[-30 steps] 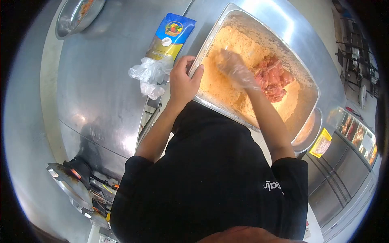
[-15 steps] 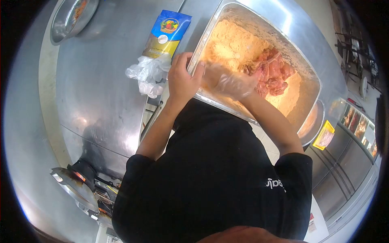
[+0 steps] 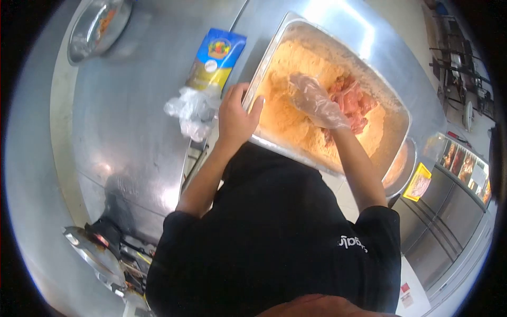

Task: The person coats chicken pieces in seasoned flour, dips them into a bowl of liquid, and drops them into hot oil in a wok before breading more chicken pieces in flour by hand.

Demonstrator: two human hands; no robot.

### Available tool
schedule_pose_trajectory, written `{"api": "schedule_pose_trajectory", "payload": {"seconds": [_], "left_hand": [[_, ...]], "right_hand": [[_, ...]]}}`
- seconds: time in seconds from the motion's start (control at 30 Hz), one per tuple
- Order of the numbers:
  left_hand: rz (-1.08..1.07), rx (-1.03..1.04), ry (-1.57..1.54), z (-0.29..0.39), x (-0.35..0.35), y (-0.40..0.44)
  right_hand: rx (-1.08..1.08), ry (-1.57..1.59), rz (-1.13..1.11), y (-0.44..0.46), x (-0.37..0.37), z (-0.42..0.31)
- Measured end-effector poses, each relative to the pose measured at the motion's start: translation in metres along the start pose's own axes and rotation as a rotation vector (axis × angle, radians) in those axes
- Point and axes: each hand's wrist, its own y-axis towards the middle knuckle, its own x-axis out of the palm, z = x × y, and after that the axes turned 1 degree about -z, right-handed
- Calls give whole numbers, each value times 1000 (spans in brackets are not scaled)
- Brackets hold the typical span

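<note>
A deep rectangular metal pan (image 3: 257, 71) holds orange-tinted flour (image 3: 280, 119), with a pile of raw meat pieces (image 3: 355, 100) lying on it toward the right. My left hand (image 3: 236, 116) grips the pan's left rim, thumb on the inner side and fingers outside. Inside the pan, my right hand (image 3: 317, 103) wears a clear plastic glove dusted with flour. It is down in the flour just left of the meat, and its fingertips are partly hidden there, so their closing cannot be made out.
Left of the pan lie a blue and yellow packet (image 3: 216, 58) and crumpled clear plastic (image 3: 194, 111) on the steel counter (image 3: 132, 105). A metal bowl (image 3: 79, 45) sits at the far left. Beside the pan's right end are a round bowl (image 3: 404, 169) and a yellow-edged container (image 3: 418, 182).
My right hand has moved up and right from the pan's near left side, closer to the meat. The left hand keeps its hold on the rim. The view has shifted slightly.
</note>
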Motion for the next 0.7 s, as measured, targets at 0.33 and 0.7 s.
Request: {"api": "schedule_pose_trajectory", "payload": {"seconds": [0.33,0.7], "left_hand": [[-36,-13,-59,0,3,-4],[-35,-11,-45,-1,4,-3]], "right_hand": [[-235,-258,287,33,127,46],[253,137,315,32,-4,7]]}}
